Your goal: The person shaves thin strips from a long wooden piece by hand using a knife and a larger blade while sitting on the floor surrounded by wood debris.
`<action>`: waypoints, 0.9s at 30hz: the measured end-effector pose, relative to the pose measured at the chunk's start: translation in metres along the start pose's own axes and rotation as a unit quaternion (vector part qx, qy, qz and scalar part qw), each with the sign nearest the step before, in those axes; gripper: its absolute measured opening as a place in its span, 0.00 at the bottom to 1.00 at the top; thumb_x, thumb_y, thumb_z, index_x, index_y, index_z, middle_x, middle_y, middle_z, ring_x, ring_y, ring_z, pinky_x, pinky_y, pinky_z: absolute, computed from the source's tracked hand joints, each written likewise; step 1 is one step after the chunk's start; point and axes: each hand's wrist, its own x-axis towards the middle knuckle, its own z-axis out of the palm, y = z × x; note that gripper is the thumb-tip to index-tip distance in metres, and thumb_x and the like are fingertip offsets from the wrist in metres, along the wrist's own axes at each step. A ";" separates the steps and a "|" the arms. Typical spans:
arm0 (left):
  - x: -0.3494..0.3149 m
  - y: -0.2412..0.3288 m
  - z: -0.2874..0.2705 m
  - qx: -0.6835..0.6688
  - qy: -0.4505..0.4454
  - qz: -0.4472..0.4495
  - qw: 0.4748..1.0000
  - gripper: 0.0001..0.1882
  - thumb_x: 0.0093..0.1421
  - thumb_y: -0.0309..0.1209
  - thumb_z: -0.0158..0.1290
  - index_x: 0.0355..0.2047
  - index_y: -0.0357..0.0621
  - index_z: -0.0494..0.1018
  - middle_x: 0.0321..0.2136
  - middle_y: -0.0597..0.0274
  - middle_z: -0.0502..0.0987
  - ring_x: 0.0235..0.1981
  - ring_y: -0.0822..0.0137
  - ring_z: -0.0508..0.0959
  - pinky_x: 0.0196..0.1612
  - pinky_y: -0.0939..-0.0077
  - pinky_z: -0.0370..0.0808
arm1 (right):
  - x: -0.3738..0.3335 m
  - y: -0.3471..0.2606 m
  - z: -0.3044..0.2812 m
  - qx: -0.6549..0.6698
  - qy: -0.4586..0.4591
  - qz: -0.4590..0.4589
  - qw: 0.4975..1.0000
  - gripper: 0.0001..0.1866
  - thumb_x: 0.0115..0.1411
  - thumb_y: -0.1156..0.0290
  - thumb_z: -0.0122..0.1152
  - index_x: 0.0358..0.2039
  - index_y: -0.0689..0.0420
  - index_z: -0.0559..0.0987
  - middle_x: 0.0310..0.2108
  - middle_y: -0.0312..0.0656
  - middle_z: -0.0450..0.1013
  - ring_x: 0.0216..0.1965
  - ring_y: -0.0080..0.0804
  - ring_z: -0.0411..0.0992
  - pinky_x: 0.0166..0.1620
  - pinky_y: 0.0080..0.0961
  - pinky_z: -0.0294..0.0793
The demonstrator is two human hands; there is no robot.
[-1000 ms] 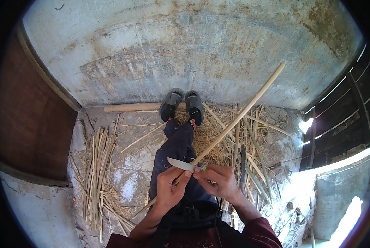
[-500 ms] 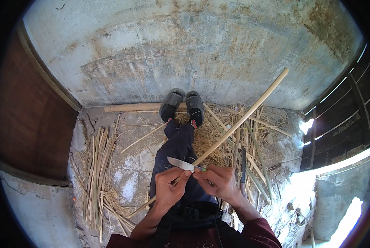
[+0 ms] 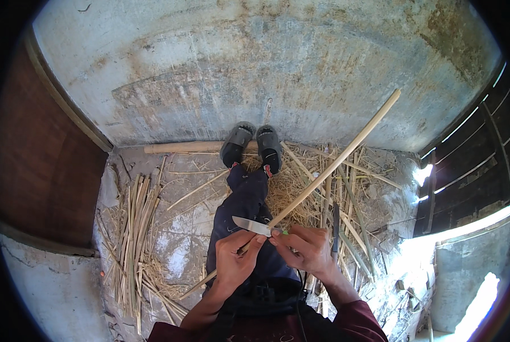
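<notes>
A long pale bamboo strip slants from beside my left forearm, past both hands, toward the upper right. My left hand is closed round it above my lap, thumb and fingers pinching it close to the blade. In my right hand is a small knife, its bright blade lying across the strip and its tip to the left. A bit of green shows at the knife's handle; the curled right fingers hide the rest. The right thumb is close to the strip, but I cannot tell if it touches.
Split strips lie bundled at left. Fine shavings and more sticks cover the floor at right, beside a long dark blade-like tool. A bamboo pole lies along the concrete wall, near my shoes.
The bamboo strip has slid slightly up and to the right at its far end. The knife and right hand have shifted a little to the right; the left hand has barely moved.
</notes>
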 end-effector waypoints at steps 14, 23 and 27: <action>0.002 0.017 -0.001 0.021 -0.034 -0.014 0.999 0.09 0.71 0.28 0.65 0.44 0.32 0.86 0.28 0.50 0.84 0.23 0.64 0.81 0.29 0.70 0.73 | -0.001 0.007 -0.011 -0.031 0.009 -0.031 0.999 0.09 0.54 0.72 0.84 0.35 0.51 0.89 0.18 0.32 0.70 0.14 0.27 0.69 0.18 0.28 0.64; 0.002 0.019 -0.002 0.040 -0.049 -0.017 0.998 0.10 0.72 0.30 0.65 0.45 0.34 0.87 0.26 0.53 0.83 0.22 0.66 0.78 0.27 0.71 0.71 | -0.021 0.032 -0.018 -0.116 0.105 -0.018 0.988 0.05 0.60 0.70 0.80 0.34 0.50 0.88 0.19 0.30 0.72 0.15 0.24 0.68 0.18 0.26 0.65; -0.011 0.006 -0.033 0.027 0.000 -0.076 0.997 0.10 0.73 0.29 0.64 0.45 0.33 0.87 0.23 0.56 0.81 0.21 0.72 0.74 0.26 0.73 0.69 | -0.025 0.086 -0.082 -0.157 0.211 0.219 0.939 0.06 0.68 0.74 0.73 0.34 0.61 0.86 0.27 0.38 0.84 0.24 0.19 0.77 0.27 0.23 0.73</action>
